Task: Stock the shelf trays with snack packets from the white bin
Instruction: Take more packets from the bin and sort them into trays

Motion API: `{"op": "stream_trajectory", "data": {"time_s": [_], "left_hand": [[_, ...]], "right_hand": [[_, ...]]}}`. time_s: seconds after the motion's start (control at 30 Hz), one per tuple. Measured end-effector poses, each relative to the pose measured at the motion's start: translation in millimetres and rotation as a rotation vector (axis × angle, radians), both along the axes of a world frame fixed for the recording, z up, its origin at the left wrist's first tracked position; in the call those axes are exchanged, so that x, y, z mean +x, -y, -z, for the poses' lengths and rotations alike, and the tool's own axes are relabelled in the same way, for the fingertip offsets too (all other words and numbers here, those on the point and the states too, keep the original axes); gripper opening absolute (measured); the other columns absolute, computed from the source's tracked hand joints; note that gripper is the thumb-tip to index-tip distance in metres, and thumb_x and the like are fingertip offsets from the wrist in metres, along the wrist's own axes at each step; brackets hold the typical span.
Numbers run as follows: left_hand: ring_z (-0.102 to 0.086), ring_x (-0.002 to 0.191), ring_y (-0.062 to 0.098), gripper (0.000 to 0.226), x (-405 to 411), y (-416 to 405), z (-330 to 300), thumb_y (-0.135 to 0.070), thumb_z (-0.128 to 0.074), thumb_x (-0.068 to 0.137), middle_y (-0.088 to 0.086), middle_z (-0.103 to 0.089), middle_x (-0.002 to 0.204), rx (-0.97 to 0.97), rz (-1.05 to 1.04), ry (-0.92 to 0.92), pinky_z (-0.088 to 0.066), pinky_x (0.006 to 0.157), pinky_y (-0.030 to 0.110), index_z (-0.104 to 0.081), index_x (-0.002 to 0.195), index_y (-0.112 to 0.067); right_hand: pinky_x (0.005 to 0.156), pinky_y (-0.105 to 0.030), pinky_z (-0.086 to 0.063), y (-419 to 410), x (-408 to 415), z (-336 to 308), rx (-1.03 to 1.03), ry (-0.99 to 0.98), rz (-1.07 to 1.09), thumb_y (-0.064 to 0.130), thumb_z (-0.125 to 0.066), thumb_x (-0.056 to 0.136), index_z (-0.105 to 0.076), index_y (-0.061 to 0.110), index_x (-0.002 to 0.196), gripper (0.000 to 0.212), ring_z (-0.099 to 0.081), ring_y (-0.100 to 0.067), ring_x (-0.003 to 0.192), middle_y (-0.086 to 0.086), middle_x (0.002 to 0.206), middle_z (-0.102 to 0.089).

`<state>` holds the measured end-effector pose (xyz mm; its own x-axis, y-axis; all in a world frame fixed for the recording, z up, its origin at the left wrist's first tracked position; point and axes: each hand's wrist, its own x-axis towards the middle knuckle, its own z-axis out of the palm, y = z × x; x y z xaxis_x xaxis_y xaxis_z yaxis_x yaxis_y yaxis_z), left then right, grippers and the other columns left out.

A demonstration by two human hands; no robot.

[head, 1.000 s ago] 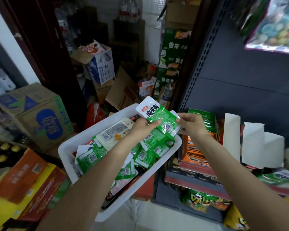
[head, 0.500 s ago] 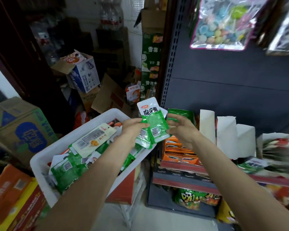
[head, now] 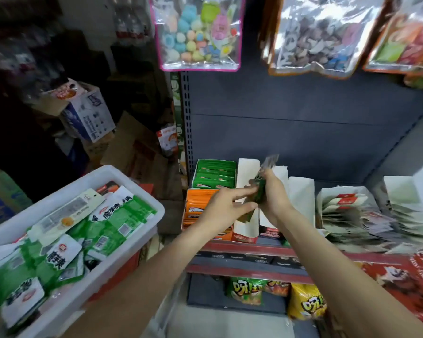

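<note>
Right hand point(head: 274, 198) grips green packets point(head: 260, 193) upright, edge-on, to slot into white shelf tray point(head: 246, 174); left hand point(head: 226, 208), fingers loosely extended, touches them, steadying; white bin point(head: 132, 176) left.

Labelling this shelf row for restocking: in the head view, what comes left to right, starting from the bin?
White bin → orange packet tray → left hand → right hand holding green packets → tray of white packets.

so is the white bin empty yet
No, the white bin is far from empty: green snack packets are heaped to its rim.
</note>
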<state>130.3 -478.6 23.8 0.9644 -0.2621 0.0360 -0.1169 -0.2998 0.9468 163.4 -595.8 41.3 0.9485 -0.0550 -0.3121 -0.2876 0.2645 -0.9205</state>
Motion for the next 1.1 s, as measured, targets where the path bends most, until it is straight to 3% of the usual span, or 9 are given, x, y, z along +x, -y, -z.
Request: {"op": "stream_trajectory", "data": {"time_s": [0.13,0.2,0.3,0.37,0.53,0.67,0.83,0.93,1.1], "left_hand": [[-0.040,0.127,-0.002,0.036,4.7,40.4,-1.3,-0.003,-0.054,0.093,-0.007,-0.050,0.137,0.006,0.078,0.017,-0.031,0.109,0.015,-0.057,0.128,-0.012],[-0.041,0.131,0.005,0.039,12.9,61.8,-0.1,-0.004,-0.057,0.092,-0.002,-0.051,0.139,0.053,-0.028,0.103,-0.029,0.107,0.013,-0.056,0.130,-0.011],[-0.046,0.128,0.018,0.052,27.1,90.9,4.0,-0.014,-0.063,0.089,0.007,-0.047,0.140,0.115,-0.184,0.038,-0.036,0.108,0.031,-0.045,0.137,-0.008],[-0.058,0.111,0.020,0.038,31.7,105.7,5.9,-0.010,-0.062,0.090,0.012,-0.058,0.127,0.029,-0.119,-0.068,-0.046,0.099,0.038,-0.053,0.127,-0.004],[-0.063,0.093,0.015,0.018,37.0,121.7,13.7,-0.012,-0.070,0.083,0.003,-0.068,0.099,0.155,-0.151,0.018,-0.047,0.079,0.021,-0.065,0.100,-0.008],[-0.057,0.077,0.007,0.016,43.4,133.1,17.6,-0.014,-0.074,0.079,-0.002,-0.065,0.086,0.257,-0.210,0.059,-0.041,0.058,0.006,-0.064,0.091,-0.010],[-0.064,0.091,0.020,0.026,57.6,152.4,23.7,-0.021,-0.076,0.078,0.006,-0.069,0.098,0.314,-0.254,0.023,-0.049,0.073,0.029,-0.064,0.096,-0.008],[-0.059,0.105,0.023,0.042,54.6,156.0,31.7,-0.024,-0.073,0.082,0.010,-0.062,0.115,0.366,-0.295,-0.016,-0.047,0.086,0.031,-0.056,0.114,-0.004],[-0.059,0.095,0.012,0.027,33.4,141.7,40.7,-0.036,-0.072,0.080,-0.001,-0.064,0.099,0.420,-0.058,-0.028,-0.043,0.077,0.021,-0.061,0.094,-0.016]], "right_hand": [[0.074,-0.038,-0.053,48.5,2.3,4.4,0.036,0.067,0.036,0.000,-0.040,0.094,-0.055,0.008,0.079,0.022,-0.063,-0.024,0.078,-0.012,0.080,-0.061],[0.073,-0.037,-0.057,68.7,3.2,4.4,0.137,0.075,0.026,0.002,-0.044,0.094,-0.060,0.006,0.082,0.020,-0.068,-0.023,0.074,-0.011,0.079,-0.069],[0.067,-0.033,-0.057,95.9,7.3,5.5,0.204,0.098,0.036,0.006,-0.048,0.094,-0.063,0.007,0.086,0.017,-0.069,-0.019,0.066,-0.008,0.076,-0.072],[0.063,-0.029,-0.057,113.8,7.9,6.3,0.170,0.114,-0.016,0.010,-0.051,0.094,-0.064,0.010,0.087,0.015,-0.069,-0.016,0.066,-0.004,0.076,-0.073],[0.067,-0.024,-0.053,170.1,14.0,8.1,-0.109,0.174,-0.054,0.010,-0.064,0.087,-0.063,0.010,0.097,0.010,-0.065,-0.009,0.070,-0.003,0.086,-0.068],[0.067,-0.030,-0.054,200.5,21.8,-2.7,-0.409,0.250,-0.078,0.009,-0.070,0.082,-0.065,0.010,0.077,0.007,-0.059,-0.017,0.068,-0.008,0.074,-0.061],[0.078,-0.041,-0.057,213.4,32.4,-6.1,-0.655,0.366,-0.128,0.008,-0.071,0.082,-0.069,0.011,0.072,0.010,-0.061,-0.019,0.071,-0.012,0.073,-0.066],[0.064,-0.027,-0.048,217.5,32.1,2.2,-0.953,0.477,-0.097,0.016,-0.070,0.083,-0.068,0.007,0.071,0.015,-0.061,-0.029,0.065,-0.013,0.066,-0.064],[0.052,-0.021,-0.030,218.7,23.9,25.6,-1.086,0.485,-0.102,0.023,-0.068,0.085,-0.062,0.002,0.068,0.027,-0.052,-0.032,0.060,-0.016,0.062,-0.058]]}}
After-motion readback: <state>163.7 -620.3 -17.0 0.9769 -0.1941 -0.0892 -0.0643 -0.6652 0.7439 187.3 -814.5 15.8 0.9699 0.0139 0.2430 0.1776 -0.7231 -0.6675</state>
